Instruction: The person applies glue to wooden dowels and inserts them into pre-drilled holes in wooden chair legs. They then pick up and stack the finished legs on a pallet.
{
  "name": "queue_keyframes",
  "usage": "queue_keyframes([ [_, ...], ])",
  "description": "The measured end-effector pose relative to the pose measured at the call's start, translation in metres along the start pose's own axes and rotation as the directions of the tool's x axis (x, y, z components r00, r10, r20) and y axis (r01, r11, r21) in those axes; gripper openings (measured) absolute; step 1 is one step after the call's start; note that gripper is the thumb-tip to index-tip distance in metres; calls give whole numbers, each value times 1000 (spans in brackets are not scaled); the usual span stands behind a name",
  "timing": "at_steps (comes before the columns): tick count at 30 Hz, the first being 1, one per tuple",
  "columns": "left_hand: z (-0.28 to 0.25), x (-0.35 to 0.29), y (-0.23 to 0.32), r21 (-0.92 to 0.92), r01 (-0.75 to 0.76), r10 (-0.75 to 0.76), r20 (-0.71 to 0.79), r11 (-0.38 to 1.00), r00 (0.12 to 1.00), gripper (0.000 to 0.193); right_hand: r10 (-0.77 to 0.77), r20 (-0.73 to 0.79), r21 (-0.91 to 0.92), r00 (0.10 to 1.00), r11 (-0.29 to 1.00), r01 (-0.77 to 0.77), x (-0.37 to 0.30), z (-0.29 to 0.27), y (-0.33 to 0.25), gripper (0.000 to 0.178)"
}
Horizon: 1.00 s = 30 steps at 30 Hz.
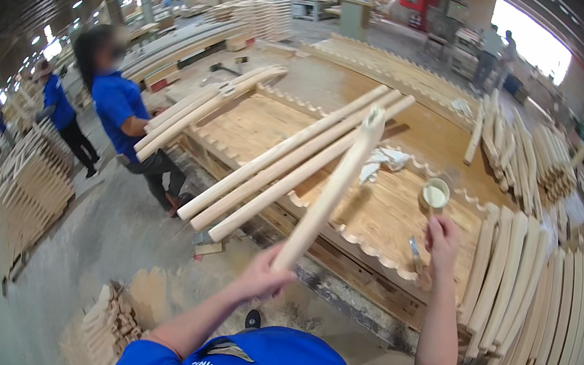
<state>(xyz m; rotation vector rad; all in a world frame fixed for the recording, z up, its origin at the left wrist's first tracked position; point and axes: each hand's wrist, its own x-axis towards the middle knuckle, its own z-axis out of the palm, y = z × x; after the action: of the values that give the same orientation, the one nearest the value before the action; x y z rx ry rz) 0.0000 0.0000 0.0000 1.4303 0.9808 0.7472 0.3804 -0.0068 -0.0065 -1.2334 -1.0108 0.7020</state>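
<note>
My left hand (pixel 264 277) is wrapped round the near end of a pale wooden leg (pixel 336 189), which slants up and away over the workbench. Its far end is rounded, with a notch or hole. My right hand (pixel 440 239) is closed at the near side of a cup (pixel 434 194) of whitish liquid. From its fingers a thin stick (pixel 431 212) reaches into the cup; its tip is hidden. Just left of my right forearm, a brush (pixel 414 252) lies on the bench. A crumpled white cloth (pixel 384 163) rests beyond the leg.
Several wooden bars (pixel 288 159) lie across the scalloped-edge bench rack (pixel 372 253), overhanging its near edge. Curved wooden pieces (pixel 508 279) line the right end. A co-worker in blue (pixel 114 107) stands at the left by more bars (pixel 209 106). Wood scraps (pixel 108 329) are piled on the floor.
</note>
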Motion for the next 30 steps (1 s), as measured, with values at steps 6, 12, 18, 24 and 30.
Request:
queue_keyframes([
  [6,-150,41,42,521,-119,319,-314,845,894,57,71,-239,257,969,966,-7,-68,20,-9,11],
  [12,-275,117,29,729,-71,432,-322,681,842,45,129,-416,309,900,951,7,-121,44,-8,12],
  [18,-345,183,-7,783,-10,368,-281,621,886,38,135,-499,317,856,948,35,-154,72,2,10],
  [24,-380,222,-8,919,115,377,-265,377,888,40,206,-583,354,786,935,17,-183,106,-5,8],
  [30,-316,244,-6,988,153,348,-132,-34,928,43,163,-643,227,748,974,-18,-191,88,-7,11],
])
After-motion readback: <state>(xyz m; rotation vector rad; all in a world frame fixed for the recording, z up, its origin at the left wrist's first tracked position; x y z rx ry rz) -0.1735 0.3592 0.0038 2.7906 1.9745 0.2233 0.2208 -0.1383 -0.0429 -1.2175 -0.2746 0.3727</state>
